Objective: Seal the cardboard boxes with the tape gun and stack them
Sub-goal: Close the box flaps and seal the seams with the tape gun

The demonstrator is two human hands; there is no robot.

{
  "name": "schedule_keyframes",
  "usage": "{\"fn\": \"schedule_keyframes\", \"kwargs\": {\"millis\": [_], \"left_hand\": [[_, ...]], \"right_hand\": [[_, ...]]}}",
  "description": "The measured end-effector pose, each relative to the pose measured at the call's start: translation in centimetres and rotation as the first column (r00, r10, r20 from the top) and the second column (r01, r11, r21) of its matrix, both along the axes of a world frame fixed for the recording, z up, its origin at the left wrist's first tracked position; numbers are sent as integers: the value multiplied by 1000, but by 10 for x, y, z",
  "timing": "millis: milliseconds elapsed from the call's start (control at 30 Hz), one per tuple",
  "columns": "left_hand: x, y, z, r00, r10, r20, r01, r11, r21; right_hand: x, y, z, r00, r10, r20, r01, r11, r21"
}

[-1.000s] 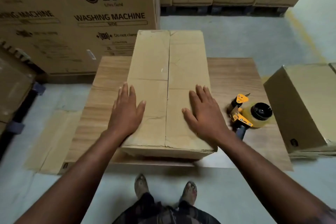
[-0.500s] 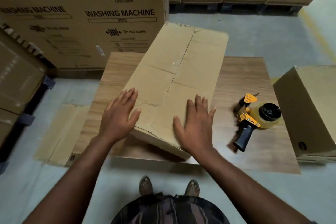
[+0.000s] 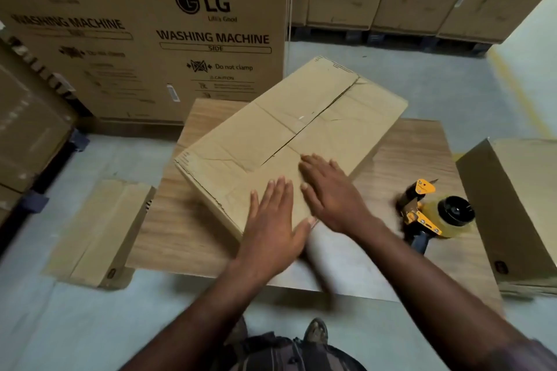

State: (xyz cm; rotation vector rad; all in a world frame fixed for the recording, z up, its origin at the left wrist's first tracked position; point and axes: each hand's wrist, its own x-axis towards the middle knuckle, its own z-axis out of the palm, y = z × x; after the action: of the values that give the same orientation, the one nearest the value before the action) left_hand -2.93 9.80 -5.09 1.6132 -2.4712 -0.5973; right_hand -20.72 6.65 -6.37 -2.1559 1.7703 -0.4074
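Left hand (image 3: 271, 229) and right hand (image 3: 334, 196) are pressed open-palmed on the oblong brown cardboard box (image 3: 265, 141), now slewed diagonally, seam (image 3: 324, 113) untaped.

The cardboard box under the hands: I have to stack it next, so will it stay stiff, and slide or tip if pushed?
The cardboard box has creased flaps and an untaped centre seam, so its top probably flexes when pressed. It is broad and low on the smooth table, so it likely slides rather than tips.
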Motion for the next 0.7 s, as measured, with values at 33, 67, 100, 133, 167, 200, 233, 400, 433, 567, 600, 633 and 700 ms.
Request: {"fn": "schedule_keyframes", "kwargs": {"millis": [33, 67, 100, 133, 167, 200, 233, 400, 433, 567, 600, 633, 700], "left_hand": [[-5, 4, -3, 996, -41, 82, 43, 999, -24], [-7, 6, -7, 987, -65, 150, 73, 996, -51], [-9, 6, -8, 980, -72, 184, 87, 993, -77], [-8, 4, -10, 979, -70, 192, 89, 991, -96], [-7, 2, -10, 980, -66, 188, 88, 990, -110], [-4, -1, -11, 981, -69, 184, 91, 989, -115], [1, -5, -12, 981, -81, 179, 102, 988, -115], [69, -44, -17, 958, -260, 121, 276, 951, -142], [88, -57, -16, 951, -290, 107, 302, 945, -124], [141, -89, -2, 949, -280, 145, 286, 958, -26], [143, -90, 0, 951, -261, 167, 269, 963, -25], [140, -87, -1, 955, -230, 188, 240, 970, -32], [126, -74, -8, 965, -130, 229, 154, 984, -89]], "right_hand": [[-26, -10, 0, 998, -15, -64, 16, 1000, 12], [-49, -19, 2, 993, -45, -105, 48, 999, 26], [-68, -29, 3, 988, -84, -132, 90, 995, 39], [-81, -36, 4, 981, -120, -151, 127, 991, 43], [-89, -42, 3, 976, -144, -166, 153, 987, 41], [-91, -45, 1, 971, -162, -179, 171, 985, 37], [-88, -45, -2, 966, -178, -188, 187, 982, 30], [-41, -27, -10, 940, -293, -172, 300, 954, 19], [-28, -20, -10, 933, -322, -163, 328, 945, 11], [24, 9, -15, 924, -346, -165, 345, 938, -38], [27, 10, -15, 923, -341, -177, 339, 940, -42], [25, 8, -15, 923, -338, -184, 338, 941, -33], [2, -7, -13, 903, -383, -196, 388, 922, -13]]}}
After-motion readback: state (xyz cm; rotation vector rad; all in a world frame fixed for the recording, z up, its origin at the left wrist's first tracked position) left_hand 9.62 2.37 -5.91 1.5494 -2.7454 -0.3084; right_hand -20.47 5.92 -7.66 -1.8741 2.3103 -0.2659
